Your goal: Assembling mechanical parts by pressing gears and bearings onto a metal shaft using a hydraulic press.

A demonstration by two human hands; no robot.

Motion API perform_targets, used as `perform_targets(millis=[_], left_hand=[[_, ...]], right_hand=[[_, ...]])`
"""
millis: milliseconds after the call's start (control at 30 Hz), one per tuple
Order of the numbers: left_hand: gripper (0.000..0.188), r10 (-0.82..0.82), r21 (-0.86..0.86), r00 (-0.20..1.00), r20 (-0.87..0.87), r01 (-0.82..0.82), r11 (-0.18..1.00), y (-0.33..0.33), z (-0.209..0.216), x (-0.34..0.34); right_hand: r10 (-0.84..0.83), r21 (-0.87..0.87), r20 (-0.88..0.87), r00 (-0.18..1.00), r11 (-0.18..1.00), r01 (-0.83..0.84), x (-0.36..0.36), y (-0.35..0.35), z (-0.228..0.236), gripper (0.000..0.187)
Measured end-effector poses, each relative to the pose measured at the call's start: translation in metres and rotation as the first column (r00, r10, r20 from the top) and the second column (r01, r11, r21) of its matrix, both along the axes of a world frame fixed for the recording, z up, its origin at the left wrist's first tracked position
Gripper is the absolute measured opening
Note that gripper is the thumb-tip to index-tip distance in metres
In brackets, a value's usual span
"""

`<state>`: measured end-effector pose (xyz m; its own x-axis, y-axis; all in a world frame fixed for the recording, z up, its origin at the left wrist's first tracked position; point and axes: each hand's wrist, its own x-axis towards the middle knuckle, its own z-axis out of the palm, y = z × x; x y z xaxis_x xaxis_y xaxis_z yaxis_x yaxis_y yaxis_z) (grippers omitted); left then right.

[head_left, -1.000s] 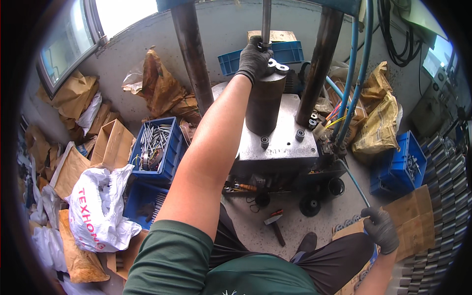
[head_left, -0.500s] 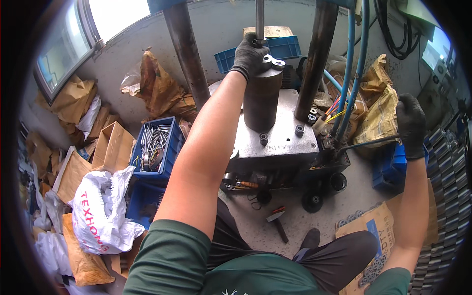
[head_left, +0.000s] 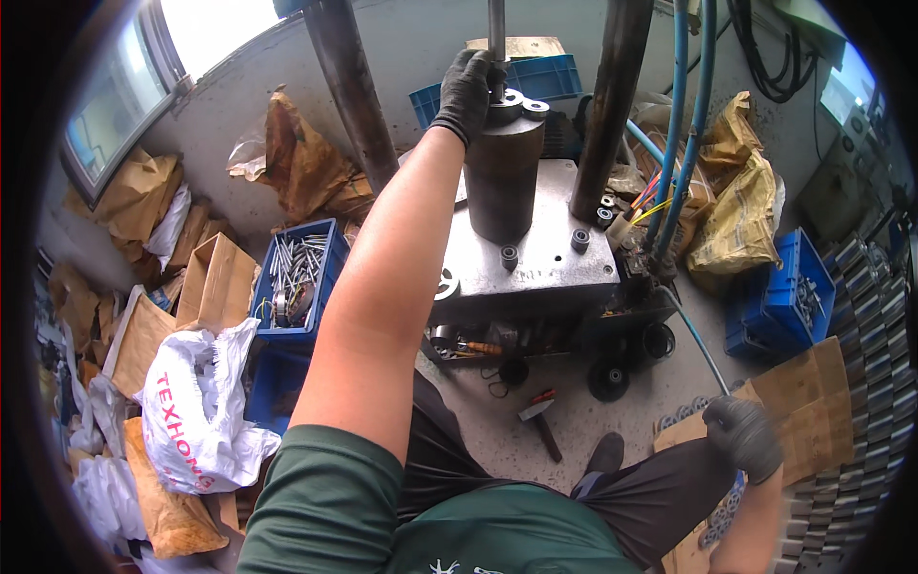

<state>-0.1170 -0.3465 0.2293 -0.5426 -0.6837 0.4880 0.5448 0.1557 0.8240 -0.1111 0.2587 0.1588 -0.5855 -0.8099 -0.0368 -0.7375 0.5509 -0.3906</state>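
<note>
My left hand [head_left: 466, 96], in a dark glove, closes around an upright steel rod [head_left: 496, 33] above a thick dark metal cylinder [head_left: 502, 187]; its fingers are partly hidden. The rod's lower end comes down at a bright metal ring [head_left: 505, 107] on the cylinder's top. A second, smaller ring [head_left: 535, 108] lies beside that one. The cylinder stands on the steel bed [head_left: 469, 253] of a press, with small dark bushings [head_left: 510, 256] in front of it. Low on the right, my gloved right hand [head_left: 744, 438] is wrapped around the end of a long lever [head_left: 696, 337] slanting down from the press.
Thick steel columns [head_left: 352, 86] flank the cylinder. Blue hoses [head_left: 681, 124] run down at the right. A hammer [head_left: 542, 426] lies on the floor. Blue crates [head_left: 777, 297] stand on both sides, with a white sack [head_left: 206, 411] at the left and stacked metal parts [head_left: 865, 383] at the right.
My right hand has swung the lever down and toward me. The rod has come down to the ring, and my left hand has shifted slightly up and left beside it.
</note>
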Motion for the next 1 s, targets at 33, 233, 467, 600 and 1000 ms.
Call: perform_targets(millis=[33,233,467,600,1000], left_hand=[[0.024,-0.001,-0.001,1.0,0.002,0.001,1.0,0.0,0.0,0.0],[0.028,0.033,-0.078,0.998,0.06,-0.028,0.997,-0.003,-0.002,0.001],[0.028,0.008,-0.095,0.998,0.069,-0.002,0.995,0.003,0.0,0.003],[0.029,0.022,-0.113,0.998,0.055,-0.016,0.993,-0.005,-0.003,0.004],[0.024,-0.039,-0.08,0.991,0.128,0.05,0.996,-0.019,-0.006,0.002]], right_hand=[[-0.003,-0.004,-0.001,1.0,1.0,0.003,0.0,0.001,-0.003,0.018],[0.002,-0.012,-0.043,0.999,1.0,-0.002,-0.009,-0.013,0.022,0.022],[-0.092,-0.139,0.043,0.995,0.986,0.097,-0.02,-0.009,0.021,0.028],[-0.032,0.072,-0.074,0.997,0.997,0.038,-0.007,-0.012,0.023,0.022],[-0.009,0.055,-0.049,0.999,0.998,0.012,-0.011,-0.008,0.015,0.021]])
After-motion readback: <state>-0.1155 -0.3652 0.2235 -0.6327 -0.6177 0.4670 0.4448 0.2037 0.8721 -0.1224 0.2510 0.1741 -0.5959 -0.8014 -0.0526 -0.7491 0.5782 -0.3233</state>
